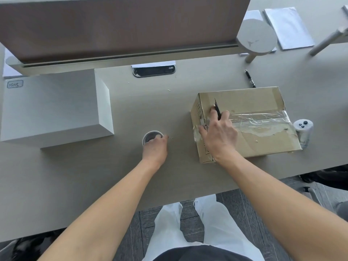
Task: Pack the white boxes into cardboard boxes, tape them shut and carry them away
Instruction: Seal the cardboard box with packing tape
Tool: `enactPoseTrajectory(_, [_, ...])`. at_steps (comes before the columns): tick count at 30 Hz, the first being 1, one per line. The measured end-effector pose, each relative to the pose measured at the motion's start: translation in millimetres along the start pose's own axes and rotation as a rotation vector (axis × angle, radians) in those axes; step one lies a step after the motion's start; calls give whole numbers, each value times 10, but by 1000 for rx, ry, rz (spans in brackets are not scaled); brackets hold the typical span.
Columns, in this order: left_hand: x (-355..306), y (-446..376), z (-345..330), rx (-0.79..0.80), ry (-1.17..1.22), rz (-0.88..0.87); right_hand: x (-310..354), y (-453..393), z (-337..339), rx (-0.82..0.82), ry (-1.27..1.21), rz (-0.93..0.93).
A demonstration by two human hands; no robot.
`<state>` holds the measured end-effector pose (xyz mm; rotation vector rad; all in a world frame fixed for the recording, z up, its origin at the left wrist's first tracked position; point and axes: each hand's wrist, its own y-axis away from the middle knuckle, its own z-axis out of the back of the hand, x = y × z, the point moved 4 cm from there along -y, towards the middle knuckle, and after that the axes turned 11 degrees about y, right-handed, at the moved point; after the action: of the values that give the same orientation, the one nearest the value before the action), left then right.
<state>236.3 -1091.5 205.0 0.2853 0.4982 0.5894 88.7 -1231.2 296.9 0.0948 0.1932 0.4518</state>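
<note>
On the far left of the counter point(116, 166) I see a big white box point(54, 108) with a small label on one corner. It looks stiff and smooth, so it may slip. It is wide, so I think I should take it with both hands, one on each side.

Next comes my left hand point(155, 147). Its fingers curl around a tape roll point(152, 137) that stands on the counter, and it has a firm hold of it.

Then comes my right hand point(219, 132). It rests on the left end of the cardboard box point(250, 140). A thin black tool point(218, 109), maybe a blade or a pen, is pinched between its fingers, while the lower fingers press the loose end of the tape point(263, 121) down over the edge.

The cardboard box sits on the right part of the counter with its flaps closed. Clear tape runs along the top seam, wrinkled in places. The card looks bendy and a bit crushed at the far corner. I cannot tell how heavy it is. To carry it, I think I should hold it from under both short ends.
</note>
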Motion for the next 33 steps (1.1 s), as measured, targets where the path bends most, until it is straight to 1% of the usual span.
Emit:
enactPoseTrajectory(3, [30,52,-133,39,-44,-5,10,-2,-10,-9,9,3])
enactPoseTrajectory(6, [60,83,-207,36,-93,-12,28,-27,-13,13,31,4])
enactPoseTrajectory(13, [7,72,-146,79,-186,-12,-29,-46,-30,18,12,57])
enactPoseTrajectory(20, [-13,59,-126,145,-324,-23,77,-9,-46,43,44,-28])
enactPoseTrajectory(24, [-72,23,-97,180,-425,-34,58,-1,-48,17,36,-17])
enactPoseTrajectory(27, [-130,-4,-42,170,-505,-56,48,-13,-51,3,19,-15])
enactPoseTrajectory(30, [-195,-58,19,157,-516,-60,68,-14,-45,14,8,-22])
enactPoseTrajectory(33, [-237,-124,35,137,-534,-100,65,-5,-48,12,6,-19])
